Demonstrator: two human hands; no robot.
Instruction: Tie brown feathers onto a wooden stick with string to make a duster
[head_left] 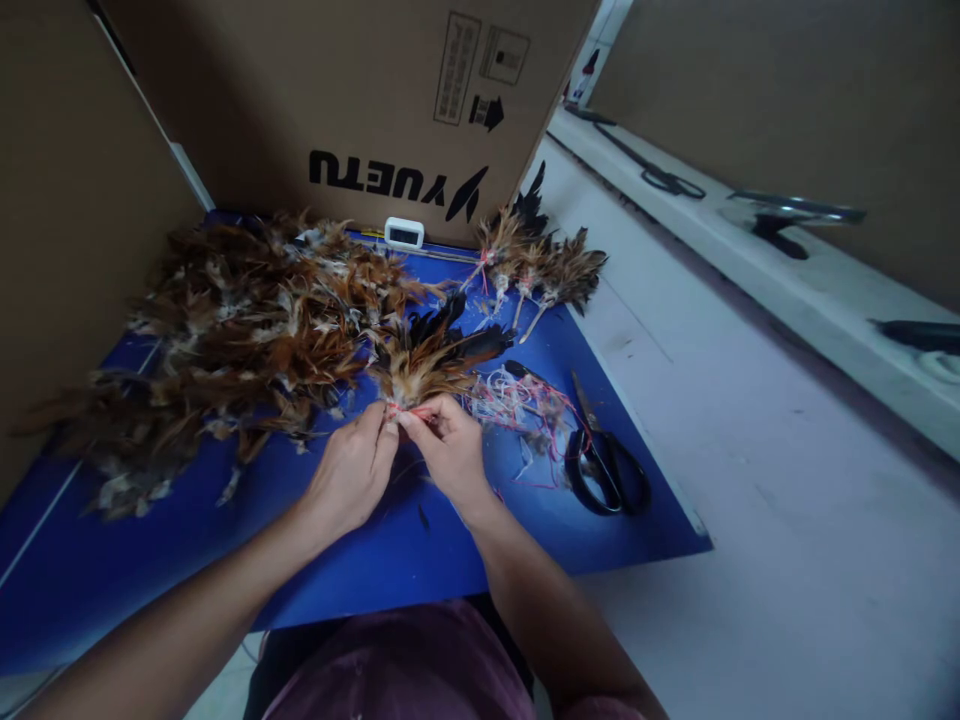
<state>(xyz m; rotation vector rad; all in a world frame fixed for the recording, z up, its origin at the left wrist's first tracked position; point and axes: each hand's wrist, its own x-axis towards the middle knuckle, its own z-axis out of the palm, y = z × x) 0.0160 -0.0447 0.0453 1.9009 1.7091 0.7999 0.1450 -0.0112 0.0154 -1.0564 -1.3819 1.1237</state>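
Both my hands meet at the bound base of a feather bundle (420, 365), brown at the bottom with dark plumes on top, which fans out away from me. My left hand (356, 460) pinches the base from the left, its fingers closed. My right hand (450, 445) is closed on red string (420, 411) at the same base, thumb and fingertips pressed together. The string's wraps are partly hidden behind my fingers. Close to my right hand lies a tangle of red and white string (517, 400).
A large heap of brown feathers (247, 310) covers the blue table (420, 560) on the left. Black-handled scissors (604, 470) lie at right. Several tied bundles (555, 270) rest at the back right. A small white digital display (404, 233) stands before a cardboard box (337, 100).
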